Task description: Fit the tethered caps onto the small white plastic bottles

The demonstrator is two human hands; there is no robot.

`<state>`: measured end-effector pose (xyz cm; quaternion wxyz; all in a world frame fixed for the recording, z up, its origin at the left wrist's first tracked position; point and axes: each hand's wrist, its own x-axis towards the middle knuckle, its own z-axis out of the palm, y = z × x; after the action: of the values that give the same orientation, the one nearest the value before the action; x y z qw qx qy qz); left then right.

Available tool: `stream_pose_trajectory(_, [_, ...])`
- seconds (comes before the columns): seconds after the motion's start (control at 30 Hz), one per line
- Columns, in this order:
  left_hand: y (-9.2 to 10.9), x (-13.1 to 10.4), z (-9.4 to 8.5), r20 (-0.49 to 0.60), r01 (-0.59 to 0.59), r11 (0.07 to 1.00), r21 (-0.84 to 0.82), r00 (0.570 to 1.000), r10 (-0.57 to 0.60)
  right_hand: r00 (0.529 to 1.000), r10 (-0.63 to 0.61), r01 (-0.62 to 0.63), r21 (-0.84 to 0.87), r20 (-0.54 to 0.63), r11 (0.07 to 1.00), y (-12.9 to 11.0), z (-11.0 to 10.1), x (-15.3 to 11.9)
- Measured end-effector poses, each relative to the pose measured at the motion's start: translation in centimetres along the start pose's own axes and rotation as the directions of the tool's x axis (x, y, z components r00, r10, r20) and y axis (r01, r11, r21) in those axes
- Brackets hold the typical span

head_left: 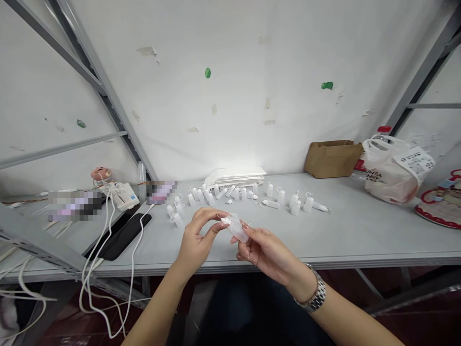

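Both hands meet over the front of the grey table around one small translucent squeeze bottle (239, 232), which is tilted. My right hand (264, 247) is closed around the bottle's body. With thumb and forefinger, my left hand (201, 233) pinches the white cap (226, 221) at the bottle's upper left end. Whether the cap is fully seated I cannot tell. Behind my hands, several similar bottles stand or lie on the table, among them an upright bottle (296, 206) to the right and a lying bottle (271, 204). A small loose white cap (228, 202) lies between them.
A stack of white sheets (236, 177) leans by the wall. At right are a brown paper box (333, 158) and a white plastic bag (389, 173). A black power bank-like slab (126, 235), white cables (108, 288) and a power strip (124, 197) occupy the left.
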<state>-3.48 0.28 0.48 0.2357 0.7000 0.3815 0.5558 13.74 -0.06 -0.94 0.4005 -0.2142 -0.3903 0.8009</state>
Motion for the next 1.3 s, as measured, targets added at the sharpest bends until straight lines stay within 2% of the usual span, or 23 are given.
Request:
stream_pose_trajectory(0.1, [-0.1,-0.1,0.1,-0.037,-0.041,0.995,0.093,0.998,0.044,0.998,-0.053,0.05,-0.114,-0.029,0.992,-0.1,0.1,0.0])
stream_pose_trajectory(0.2, [-0.2,-0.1,0.5,-0.069,-0.013,0.993,0.121,0.997,0.022,0.977,-0.191,0.165,-0.228,-0.098,0.96,-0.1,0.4,0.0])
stream_pose_trajectory(0.27, [-0.1,-0.1,0.8,-0.09,0.037,0.996,0.079,0.995,-0.03,0.951,-0.282,0.235,-0.298,-0.126,0.925,0.0,0.5,0.0])
stream_pose_trajectory(0.37, [0.1,-0.1,1.2,-0.08,0.123,0.991,-0.047,0.989,-0.126,0.926,-0.352,0.276,-0.393,-0.136,0.877,0.2,0.5,0.0])
stream_pose_trajectory(0.47, [0.2,-0.1,1.4,-0.018,0.22,0.951,-0.217,0.973,-0.229,0.92,-0.362,0.267,-0.44,-0.148,0.857,0.1,0.6,-0.2])
stream_pose_trajectory(0.57, [0.0,-0.1,1.7,0.019,0.275,0.875,-0.398,0.956,-0.292,0.947,-0.292,0.224,-0.38,-0.131,0.897,-0.1,0.8,-0.3])
stream_pose_trajectory(0.63, [-0.2,0.0,1.9,0.022,0.292,0.838,-0.461,0.948,-0.318,0.971,-0.214,0.172,-0.313,-0.103,0.934,-0.1,0.9,-0.3])
stream_pose_trajectory(0.7, [-0.4,0.0,2.1,0.0,0.307,0.826,-0.472,0.937,-0.349,0.977,-0.19,0.155,-0.284,-0.098,0.946,0.1,0.9,-0.2])
stream_pose_trajectory(0.83, [-0.5,0.0,2.2,-0.074,0.33,0.822,-0.464,0.911,-0.407,0.927,-0.334,0.255,-0.363,-0.173,0.896,1.0,0.9,0.0])
stream_pose_trajectory(0.97, [-0.4,0.0,2.2,-0.071,0.336,0.811,-0.48,0.906,-0.417,0.88,-0.424,0.297,-0.45,-0.213,0.842,1.3,1.1,-0.2])
stream_pose_trajectory(1.0, [-0.4,-0.1,2.2,-0.06,0.337,0.802,-0.493,0.907,-0.417,0.882,-0.419,0.29,-0.453,-0.214,0.843,1.2,1.2,-0.3])
stream_pose_trajectory(1.07, [-0.3,-0.1,2.3,-0.036,0.334,0.784,-0.523,0.911,-0.412,0.919,-0.345,0.242,-0.416,-0.193,0.877,0.8,1.2,-0.4])
stream_pose_trajectory(1.17, [-0.4,-0.1,2.3,-0.008,0.34,0.76,-0.554,0.911,-0.413,0.984,-0.13,0.096,-0.257,-0.121,0.962,0.2,1.1,-0.5])
stream_pose_trajectory(1.23, [-0.5,0.0,2.4,-0.011,0.345,0.757,-0.555,0.907,-0.422,0.997,-0.035,0.021,-0.183,-0.071,0.983,0.1,0.9,-0.3])
stream_pose_trajectory(1.3, [-0.6,0.0,2.4,-0.033,0.349,0.768,-0.537,0.901,-0.432,0.993,-0.076,0.055,-0.229,-0.087,0.972,0.3,0.7,0.0])
